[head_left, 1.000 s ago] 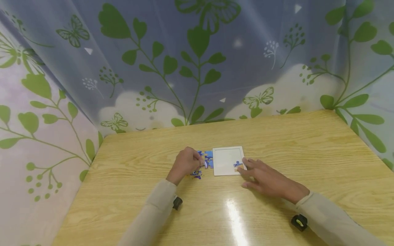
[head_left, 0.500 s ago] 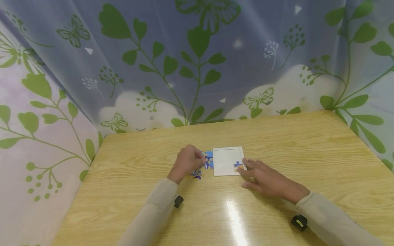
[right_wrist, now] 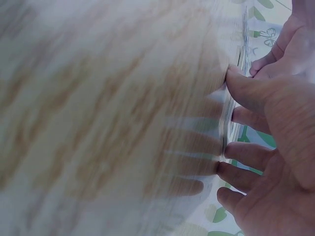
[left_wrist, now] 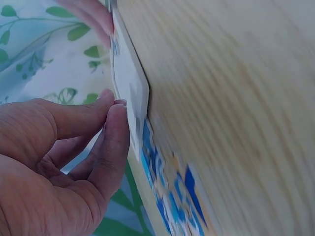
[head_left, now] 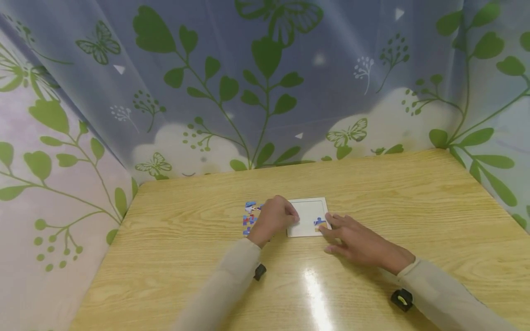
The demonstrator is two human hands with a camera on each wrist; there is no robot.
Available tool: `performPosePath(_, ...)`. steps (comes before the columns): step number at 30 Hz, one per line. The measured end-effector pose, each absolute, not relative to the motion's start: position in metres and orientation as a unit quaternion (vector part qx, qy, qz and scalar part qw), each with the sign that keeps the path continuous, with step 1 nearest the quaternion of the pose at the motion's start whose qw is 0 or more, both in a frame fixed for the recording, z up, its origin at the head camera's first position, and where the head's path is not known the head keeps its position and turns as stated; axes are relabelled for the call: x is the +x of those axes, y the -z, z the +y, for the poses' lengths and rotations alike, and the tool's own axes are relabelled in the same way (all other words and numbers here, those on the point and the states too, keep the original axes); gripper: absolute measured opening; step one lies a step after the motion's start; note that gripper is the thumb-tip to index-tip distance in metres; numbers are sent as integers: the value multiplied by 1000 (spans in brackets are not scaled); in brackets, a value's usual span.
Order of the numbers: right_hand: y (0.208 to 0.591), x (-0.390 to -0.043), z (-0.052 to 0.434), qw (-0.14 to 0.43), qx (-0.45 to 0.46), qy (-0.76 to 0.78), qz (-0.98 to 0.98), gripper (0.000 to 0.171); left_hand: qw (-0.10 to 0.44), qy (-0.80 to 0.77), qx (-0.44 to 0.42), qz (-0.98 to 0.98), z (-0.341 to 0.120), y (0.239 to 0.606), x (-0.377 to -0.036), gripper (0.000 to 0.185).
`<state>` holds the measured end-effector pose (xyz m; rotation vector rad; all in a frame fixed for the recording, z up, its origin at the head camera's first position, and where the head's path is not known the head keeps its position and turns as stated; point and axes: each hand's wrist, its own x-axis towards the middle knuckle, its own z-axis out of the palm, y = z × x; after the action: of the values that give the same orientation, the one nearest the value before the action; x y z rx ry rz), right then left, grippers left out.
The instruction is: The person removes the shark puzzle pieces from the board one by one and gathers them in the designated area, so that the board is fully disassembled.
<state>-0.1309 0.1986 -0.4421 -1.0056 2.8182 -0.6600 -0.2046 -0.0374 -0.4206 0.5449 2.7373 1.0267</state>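
Note:
The left hand (head_left: 274, 219) is over the left edge of a white square puzzle tray (head_left: 304, 209). Thumb and forefinger pinch a small puzzle piece (left_wrist: 120, 102), of which only a thin edge shows in the left wrist view. In the tray's lower right corner lies a blue and orange puzzle piece (head_left: 319, 222). The right hand (head_left: 356, 239) rests at the tray's right side, fingers extended, with fingertips on its rim and on the corner piece. Loose blue puzzle pieces (head_left: 250, 219) lie left of the tray, partly hidden behind the left hand.
A light wood table (head_left: 186, 276) bears everything. Behind it hangs a leaf-patterned curtain (head_left: 207, 115), with more patterned cloth at both sides. Dark wrist devices (head_left: 401, 299) sit under the sleeves.
The left hand has moved right from the loose pieces to over the tray's left part, with a puzzle piece in its pinch. The right hand has stayed in place.

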Motion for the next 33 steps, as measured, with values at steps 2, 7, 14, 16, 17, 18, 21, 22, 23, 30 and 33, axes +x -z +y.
performPosePath(2, 442, -131, 199, 43, -325, 216, 920, 52, 95, -346, 180, 916, -31, 421, -204, 7)
performPosePath(7, 441, -131, 199, 47, -322, 220, 920, 52, 108, -335, 174, 920, -17, 425, -203, 5)
performPosePath(14, 442, -131, 199, 37, -333, 217, 917, 52, 113, -315, 182, 924, -2, 429, -201, 5)
performPosePath(16, 443, -131, 199, 30, -338, 214, 916, 51, 116, -313, 183, 925, 1, 429, -200, 5)
performPosePath(17, 444, -132, 199, 28, -339, 213, 916, 51, 117, -314, 183, 924, 2, 429, -200, 5)
performPosePath(18, 444, -132, 199, 28, -339, 213, 916, 51, 119, -314, 182, 924, 3, 428, -200, 5)
performPosePath(21, 444, -133, 199, 25, -341, 208, 917, 50, 129, -313, 174, 925, 5, 427, -200, 6)
performPosePath(22, 444, -133, 199, 27, -339, 209, 917, 50, 132, -313, 171, 925, 6, 427, -201, 6)
performPosePath(23, 443, -132, 200, 25, -340, 208, 917, 50, 135, -313, 168, 925, 6, 427, -201, 6)
performPosePath(30, 443, -132, 200, 25, -341, 209, 916, 50, 154, -330, 150, 919, 7, 426, -201, 6)
performPosePath(33, 444, -132, 200, 26, -340, 211, 916, 50, 156, -338, 151, 916, 6, 426, -201, 6)
